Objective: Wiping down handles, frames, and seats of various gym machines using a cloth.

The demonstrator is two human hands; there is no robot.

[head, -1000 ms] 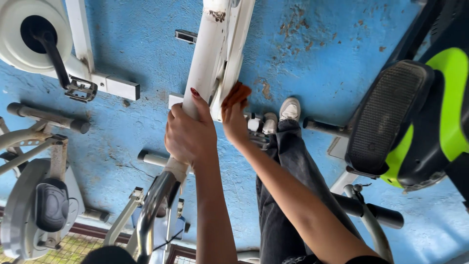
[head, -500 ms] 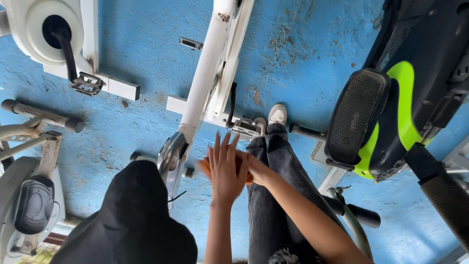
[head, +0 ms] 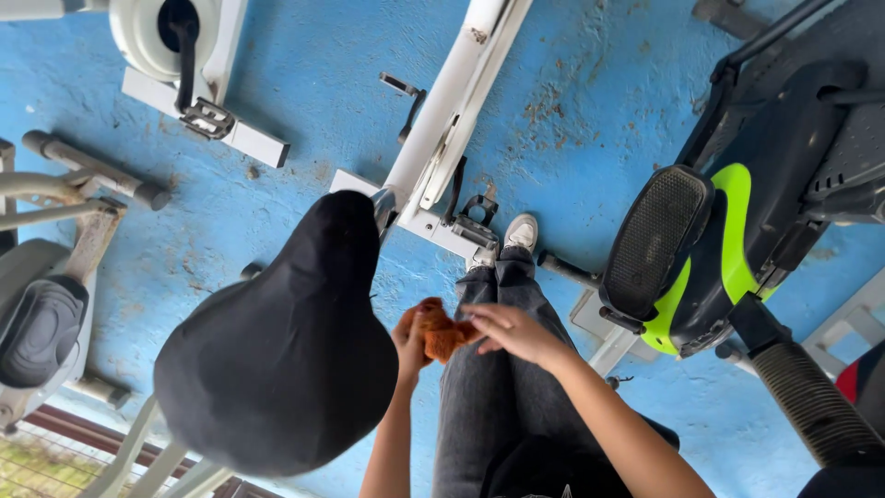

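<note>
An orange cloth (head: pixel 441 334) is bunched between both my hands, just above my dark trouser leg. My left hand (head: pixel 410 343) grips its left side, right beside the black bike saddle (head: pixel 286 350). My right hand (head: pixel 512 330) pinches the cloth's right side with the fingertips. The white frame (head: pixel 441 120) of the exercise bike runs up from the saddle's nose. My white shoe (head: pixel 518 232) rests by the bike's pedal (head: pixel 475 221).
A black and lime green elliptical machine (head: pixel 728 231) stands to the right. Another white exercise bike (head: pixel 184 65) is at the upper left, and grey equipment (head: pixel 46 304) sits at the left edge. The floor (head: pixel 590 101) is worn blue paint.
My hands came down from the white bike frame to in front of my leg. The view dropped back, so the black saddle now fills the lower left.
</note>
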